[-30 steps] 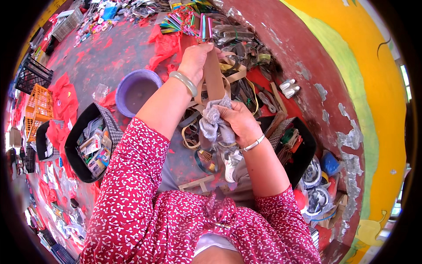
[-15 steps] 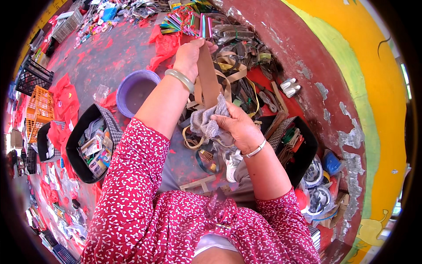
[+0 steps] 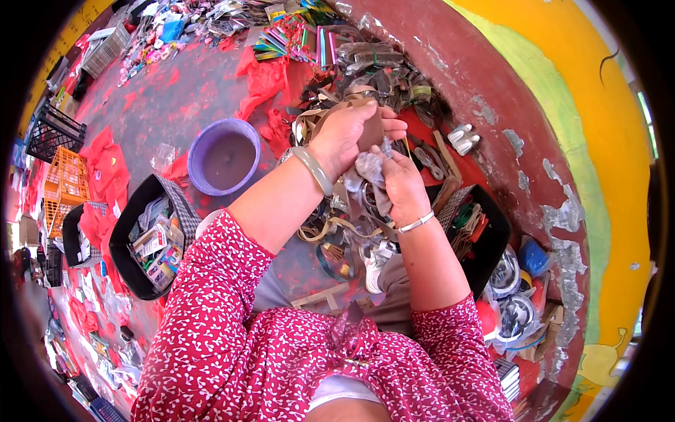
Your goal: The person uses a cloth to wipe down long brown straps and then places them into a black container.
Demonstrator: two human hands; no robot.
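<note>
My left hand [image 3: 346,135], with a pale bangle at the wrist, grips a flat brown strap [image 3: 373,131] under the thumb. Part of that strap is hidden behind the hand. Close by on the right, my right hand [image 3: 406,186] is closed on a crumpled grey cloth [image 3: 370,169], whose upper end reaches up to the strap. A tan strap [image 3: 330,226] lies looped below the hands. Beyond them a heap of dark and brown straps [image 3: 376,70] lies against the wall.
A purple bucket [image 3: 199,165] of murky water stands to the left. Black bins [image 3: 121,246] [image 3: 496,228] of small goods flank me. Red plastic sheets [image 3: 264,84] and a wooden frame [image 3: 322,295] lie on the floor. A peeling red wall [image 3: 485,84] curves along the right.
My left hand has moved down and to the right, with the strap held lower and turned. My right hand has shifted slightly right and up, bringing the cloth nearer the left hand.
</note>
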